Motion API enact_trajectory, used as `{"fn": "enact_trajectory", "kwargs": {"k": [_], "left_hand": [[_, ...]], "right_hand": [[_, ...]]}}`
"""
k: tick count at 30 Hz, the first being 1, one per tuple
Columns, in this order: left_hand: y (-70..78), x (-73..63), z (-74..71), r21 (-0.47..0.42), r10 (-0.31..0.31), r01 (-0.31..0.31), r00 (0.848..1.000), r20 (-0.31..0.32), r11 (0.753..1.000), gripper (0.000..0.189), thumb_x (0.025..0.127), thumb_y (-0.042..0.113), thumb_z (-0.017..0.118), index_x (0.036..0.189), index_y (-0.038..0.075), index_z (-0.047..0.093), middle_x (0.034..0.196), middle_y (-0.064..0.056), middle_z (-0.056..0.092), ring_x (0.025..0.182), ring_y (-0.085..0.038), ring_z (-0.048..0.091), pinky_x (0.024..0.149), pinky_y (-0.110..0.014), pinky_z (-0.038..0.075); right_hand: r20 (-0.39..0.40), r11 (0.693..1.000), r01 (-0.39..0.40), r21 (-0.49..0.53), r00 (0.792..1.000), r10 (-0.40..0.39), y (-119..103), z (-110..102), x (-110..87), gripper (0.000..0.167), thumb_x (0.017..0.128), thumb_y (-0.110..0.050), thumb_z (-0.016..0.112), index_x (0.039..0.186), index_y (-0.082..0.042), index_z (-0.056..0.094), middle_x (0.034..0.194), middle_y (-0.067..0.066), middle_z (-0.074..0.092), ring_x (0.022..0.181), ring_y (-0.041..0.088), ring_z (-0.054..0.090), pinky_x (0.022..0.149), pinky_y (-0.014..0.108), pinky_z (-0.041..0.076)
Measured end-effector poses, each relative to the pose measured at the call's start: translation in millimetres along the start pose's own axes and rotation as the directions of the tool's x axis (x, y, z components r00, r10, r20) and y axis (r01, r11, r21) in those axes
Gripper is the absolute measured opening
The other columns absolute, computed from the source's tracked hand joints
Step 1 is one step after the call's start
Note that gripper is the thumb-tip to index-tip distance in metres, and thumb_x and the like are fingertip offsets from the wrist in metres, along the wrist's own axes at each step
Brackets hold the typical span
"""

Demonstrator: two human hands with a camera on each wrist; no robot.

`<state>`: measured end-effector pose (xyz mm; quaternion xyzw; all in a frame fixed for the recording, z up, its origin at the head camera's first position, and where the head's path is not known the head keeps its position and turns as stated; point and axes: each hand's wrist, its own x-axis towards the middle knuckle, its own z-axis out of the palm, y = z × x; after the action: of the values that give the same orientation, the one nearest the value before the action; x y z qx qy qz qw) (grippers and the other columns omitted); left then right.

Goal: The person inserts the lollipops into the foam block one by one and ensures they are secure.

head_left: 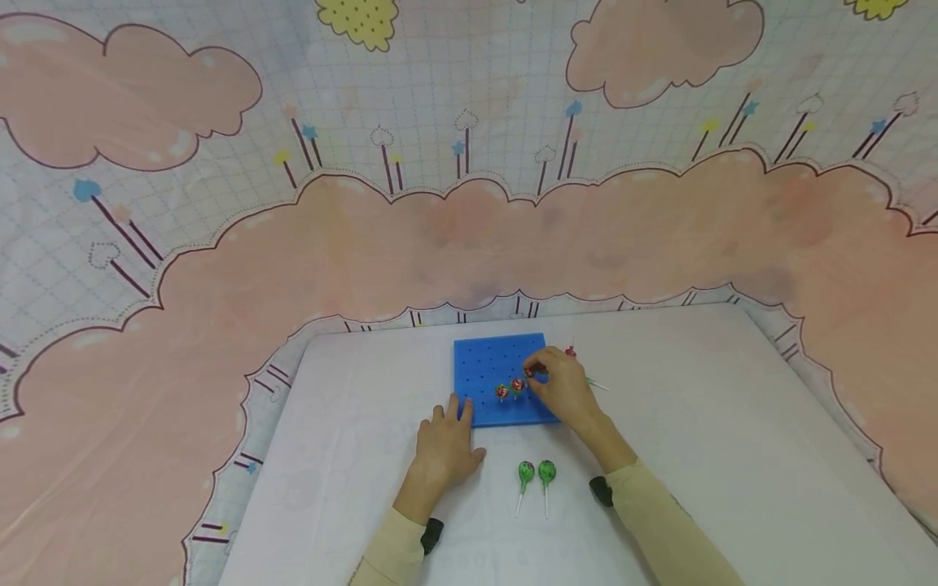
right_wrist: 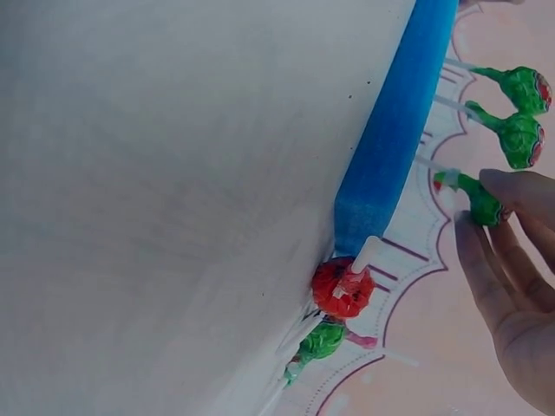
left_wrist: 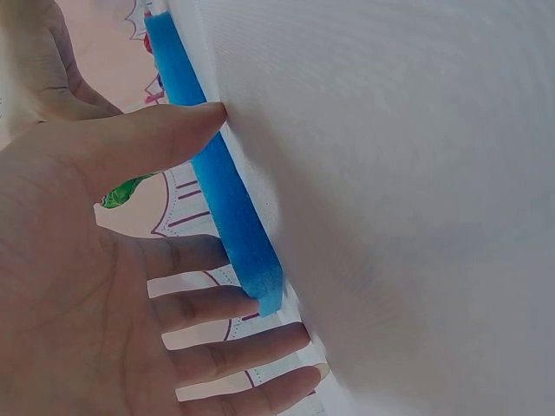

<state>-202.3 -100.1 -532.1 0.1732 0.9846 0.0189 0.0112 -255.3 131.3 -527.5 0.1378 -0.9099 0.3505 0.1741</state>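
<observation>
My right hand (head_left: pixel 566 392) pinches a green-wrapped lollipop (right_wrist: pixel 487 206) between thumb and fingers, over the right part of a blue pegboard (head_left: pixel 484 358) with rows of small holes. In the right wrist view its stick points down toward the board, whose edge hides the lower end. Left of it, two more lollipops, one nearer (head_left: pixel 517 385) and one farther left (head_left: pixel 501 391), stand upright in the board. My left hand (head_left: pixel 444 448) lies at the board's front left corner, fingers extended, with fingertips at its edge.
Two green lollipops, a left one (head_left: pixel 526 472) and a right one (head_left: pixel 546 471), lie on the white table (head_left: pixel 352 456) in front of the board. Beyond its right side lie a red lollipop (right_wrist: pixel 342 288) and a green one (right_wrist: pixel 323 341). A cloud-patterned cloth (head_left: pixel 440 244) hangs behind.
</observation>
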Motion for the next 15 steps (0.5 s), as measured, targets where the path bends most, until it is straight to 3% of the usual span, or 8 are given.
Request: {"fn": "enact_trajectory", "kwargs": {"k": [15], "left_hand": [[0.0, 0.8, -0.7, -0.008, -0.003, 0.003, 1.0, 0.019, 1.0, 0.084, 0.089, 0.05, 0.078, 0.153, 0.003, 0.05, 0.155, -0.024, 0.046, 0.127, -0.042, 0.056, 0.095, -0.054, 0.054]], "right_hand": [[-0.006, 0.999, 0.041, -0.006, 0.999, -0.041, -3.6, -4.9, -1.1, 0.024, 0.084, 0.001, 0.085, 0.105, -0.006, 0.078, 0.109, 0.007, 0.07, 0.102, 0.029, 0.07, 0.091, 0.044, 0.059]]}}
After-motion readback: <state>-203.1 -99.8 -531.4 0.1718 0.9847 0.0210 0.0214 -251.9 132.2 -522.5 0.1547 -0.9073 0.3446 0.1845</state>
